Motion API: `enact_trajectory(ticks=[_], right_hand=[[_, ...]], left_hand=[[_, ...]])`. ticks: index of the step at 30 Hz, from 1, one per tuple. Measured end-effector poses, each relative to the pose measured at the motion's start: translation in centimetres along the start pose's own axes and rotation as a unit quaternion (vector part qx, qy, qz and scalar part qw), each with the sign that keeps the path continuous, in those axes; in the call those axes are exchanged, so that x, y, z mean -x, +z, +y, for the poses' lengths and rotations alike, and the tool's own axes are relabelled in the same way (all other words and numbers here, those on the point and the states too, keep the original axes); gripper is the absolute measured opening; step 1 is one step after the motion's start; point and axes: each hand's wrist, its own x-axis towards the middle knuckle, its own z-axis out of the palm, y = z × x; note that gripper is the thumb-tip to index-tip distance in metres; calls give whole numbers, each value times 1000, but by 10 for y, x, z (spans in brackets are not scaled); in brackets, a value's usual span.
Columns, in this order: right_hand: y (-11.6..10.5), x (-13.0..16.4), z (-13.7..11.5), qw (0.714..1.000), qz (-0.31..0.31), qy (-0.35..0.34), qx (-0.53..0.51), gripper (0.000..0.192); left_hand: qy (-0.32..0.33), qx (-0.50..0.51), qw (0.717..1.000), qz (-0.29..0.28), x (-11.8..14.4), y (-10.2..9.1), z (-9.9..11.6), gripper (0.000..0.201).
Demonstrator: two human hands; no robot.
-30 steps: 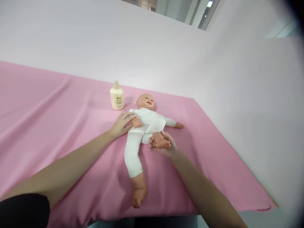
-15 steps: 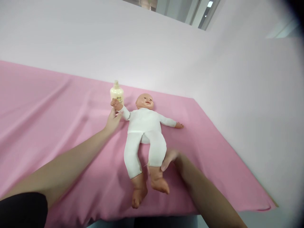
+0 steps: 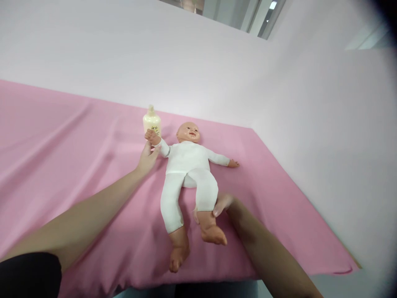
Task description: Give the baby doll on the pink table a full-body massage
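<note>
Looking over the scene from large to small, I see the pink cloth (image 3: 62, 157) covering the surface, and on it the baby doll (image 3: 186, 165) lies on its back near the middle, head to the far side and feet to the near edge. A cream lotion bottle (image 3: 151, 121) stands upright just behind the doll's raised arm, on the far left of it.

I judge two risks. The doll's raised fist is just beside the bottle, so a push further that way could tip the bottle over. Also, the near foot is close to the surface edge, so a strong pull on the leg could drag the doll off.

My left hand (image 3: 147, 157) is loosely curled around the doll's arm below the fist, fingers partly apart. My right hand (image 3: 221, 203) is closed around the doll's ankle (image 3: 206, 215), thumb on top.
</note>
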Motion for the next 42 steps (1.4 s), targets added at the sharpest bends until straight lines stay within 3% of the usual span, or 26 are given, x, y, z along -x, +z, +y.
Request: enact_trajectory(ticks=[5,8,12,18,22,25,30,33,38,42], right_hand=[[-3,-9,11,982,-42,-164,-87,61],[-1,-14,0,967,20,-216,-130,57],[4,-12,-16,942,148,-185,-237,58],[3,-9,-20,921,212,-150,-289,59],[3,-10,-20,923,216,-152,-280,62],[5,-12,-20,933,196,-164,-251,64],[6,-14,-5,969,83,-184,-142,59],[4,-10,6,988,25,-121,-96,57],[5,-2,2,998,46,30,9,53],[8,-1,-10,995,31,69,69,51]], left_hand=[[110,-101,984,-94,8,2,13,37],[203,-185,948,-161,14,1,23,36],[260,-256,901,-236,17,0,29,40],[295,-263,883,-253,15,2,29,39],[264,-251,897,-249,16,2,30,40],[210,-224,928,-211,17,3,28,41],[93,-114,983,-112,11,4,15,39],[30,-39,997,-65,6,4,7,41],[-20,43,999,-2,-1,0,-1,45],[-54,83,995,11,-3,-2,-3,45]])
